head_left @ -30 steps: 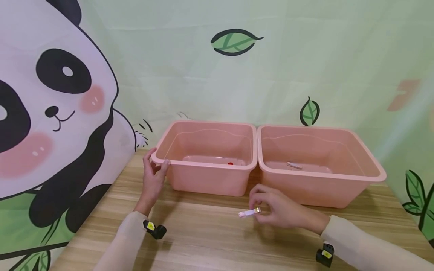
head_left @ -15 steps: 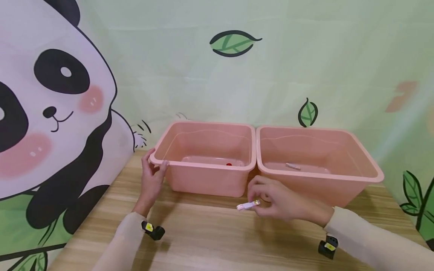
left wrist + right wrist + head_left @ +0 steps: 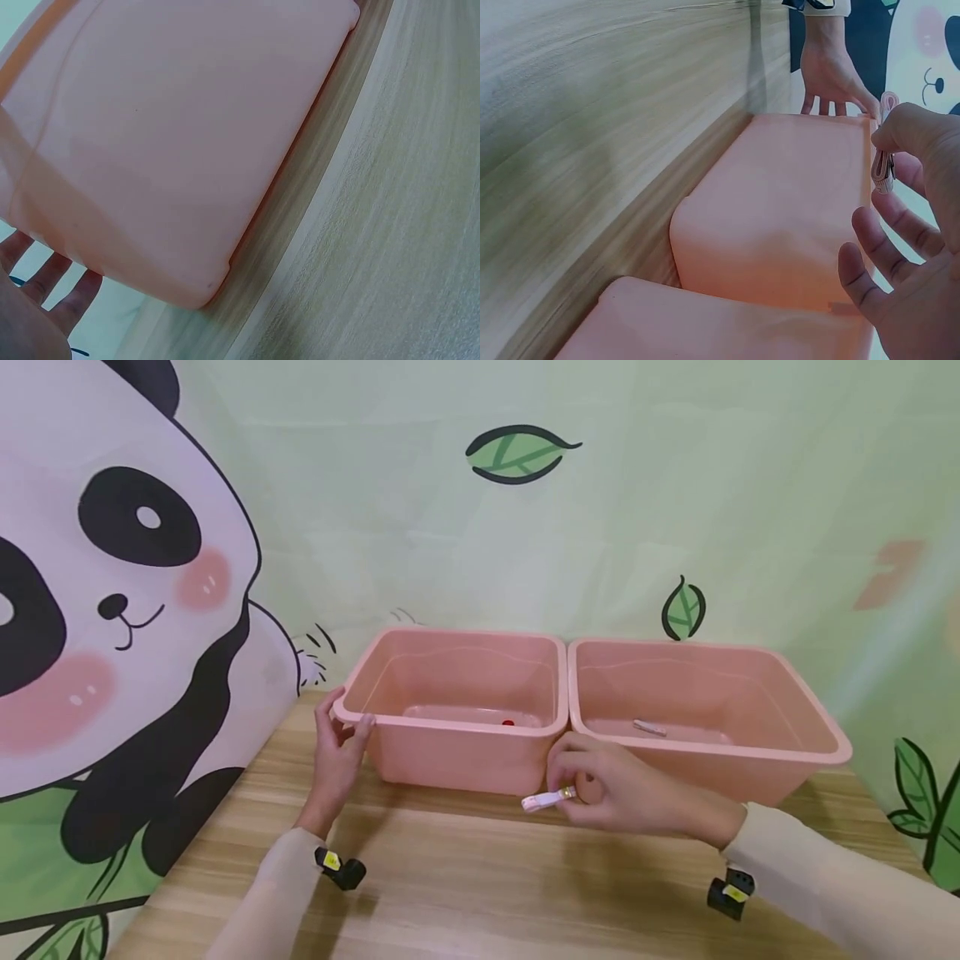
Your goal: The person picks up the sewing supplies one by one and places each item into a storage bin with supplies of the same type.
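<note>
Thumb and index finger of my right hand (image 3: 618,787) pinch a folded tape measure (image 3: 546,800), a flat pinkish-white strip with a gold-coloured end. Looped layers of the tape measure (image 3: 884,169) show in the right wrist view, where the other fingers are spread loosely. The hand is in front of the gap between two pink plastic bins, above the table. My left hand (image 3: 337,768) grips the left corner of the left bin (image 3: 461,760), thumb on the front rim and fingers round the side. A small red object (image 3: 508,723) lies inside that bin.
The right bin (image 3: 712,760) stands beside the left one and has a small whitish strip (image 3: 649,727) on its floor. Both bins rest on a wood-grain table (image 3: 465,885). Behind is a green cloth backdrop (image 3: 390,527) with a panda and leaves.
My right hand has risen and moved slightly toward the bins with the tape measure, which has tilted a little. The left hand stays on the bin's corner.
</note>
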`<state>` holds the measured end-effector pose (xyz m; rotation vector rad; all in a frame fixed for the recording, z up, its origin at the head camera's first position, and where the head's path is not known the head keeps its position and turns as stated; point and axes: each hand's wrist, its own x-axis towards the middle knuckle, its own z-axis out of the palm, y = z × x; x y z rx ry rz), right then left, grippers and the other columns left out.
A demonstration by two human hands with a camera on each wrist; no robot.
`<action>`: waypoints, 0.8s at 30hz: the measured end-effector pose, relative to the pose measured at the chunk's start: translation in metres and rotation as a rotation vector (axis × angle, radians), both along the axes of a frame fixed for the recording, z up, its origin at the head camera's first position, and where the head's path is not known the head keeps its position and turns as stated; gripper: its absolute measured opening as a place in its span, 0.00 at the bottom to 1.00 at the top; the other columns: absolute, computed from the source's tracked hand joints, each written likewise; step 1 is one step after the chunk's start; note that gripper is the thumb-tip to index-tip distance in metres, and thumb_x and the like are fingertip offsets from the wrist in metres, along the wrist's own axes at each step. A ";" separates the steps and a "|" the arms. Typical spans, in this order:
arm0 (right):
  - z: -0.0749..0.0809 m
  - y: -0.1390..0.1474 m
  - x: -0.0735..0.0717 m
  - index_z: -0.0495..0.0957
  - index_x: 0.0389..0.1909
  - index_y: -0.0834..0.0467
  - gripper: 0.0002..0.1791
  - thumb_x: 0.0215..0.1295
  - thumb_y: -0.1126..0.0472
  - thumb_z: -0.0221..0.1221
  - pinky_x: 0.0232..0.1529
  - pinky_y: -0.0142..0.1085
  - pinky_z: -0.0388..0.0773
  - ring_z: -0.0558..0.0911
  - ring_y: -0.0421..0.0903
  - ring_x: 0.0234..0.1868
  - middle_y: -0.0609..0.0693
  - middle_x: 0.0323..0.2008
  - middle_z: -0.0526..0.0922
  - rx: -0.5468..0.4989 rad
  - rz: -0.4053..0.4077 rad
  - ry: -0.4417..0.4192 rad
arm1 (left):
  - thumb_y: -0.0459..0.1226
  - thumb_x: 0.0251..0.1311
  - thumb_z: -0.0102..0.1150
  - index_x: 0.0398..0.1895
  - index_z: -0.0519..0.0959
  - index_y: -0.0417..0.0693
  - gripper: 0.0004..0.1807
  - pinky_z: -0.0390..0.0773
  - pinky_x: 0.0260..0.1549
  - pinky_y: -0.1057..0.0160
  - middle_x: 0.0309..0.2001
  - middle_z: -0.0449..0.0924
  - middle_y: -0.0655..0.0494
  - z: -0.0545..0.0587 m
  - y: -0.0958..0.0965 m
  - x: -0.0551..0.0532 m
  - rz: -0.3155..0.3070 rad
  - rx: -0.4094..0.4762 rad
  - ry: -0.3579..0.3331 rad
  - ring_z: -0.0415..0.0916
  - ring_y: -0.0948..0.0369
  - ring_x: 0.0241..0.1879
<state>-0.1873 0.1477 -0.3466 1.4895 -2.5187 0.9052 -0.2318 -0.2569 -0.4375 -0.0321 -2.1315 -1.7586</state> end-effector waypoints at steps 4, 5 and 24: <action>0.005 0.000 -0.002 0.82 0.34 0.46 0.09 0.60 0.64 0.70 0.43 0.36 0.77 0.76 0.39 0.45 0.37 0.44 0.77 -0.004 0.004 0.017 | 0.49 0.75 0.55 0.78 0.51 0.69 0.35 0.77 0.55 0.66 0.74 0.63 0.54 0.000 0.000 -0.002 -0.002 0.000 0.018 0.69 0.52 0.61; 0.006 0.000 -0.002 0.82 0.34 0.46 0.09 0.60 0.64 0.70 0.43 0.37 0.77 0.76 0.39 0.45 0.37 0.44 0.77 -0.001 0.005 0.020 | 0.49 0.75 0.55 0.78 0.51 0.70 0.35 0.77 0.55 0.66 0.74 0.63 0.54 0.000 0.000 -0.002 -0.001 -0.001 0.019 0.70 0.53 0.60; 0.064 0.020 -0.031 0.82 0.35 0.43 0.12 0.59 0.64 0.71 0.39 0.41 0.80 0.78 0.45 0.40 0.37 0.41 0.79 0.046 -0.079 -0.013 | 0.52 0.74 0.55 0.79 0.50 0.72 0.36 0.74 0.63 0.50 0.76 0.62 0.55 0.001 -0.001 0.000 0.013 -0.011 -0.027 0.68 0.50 0.64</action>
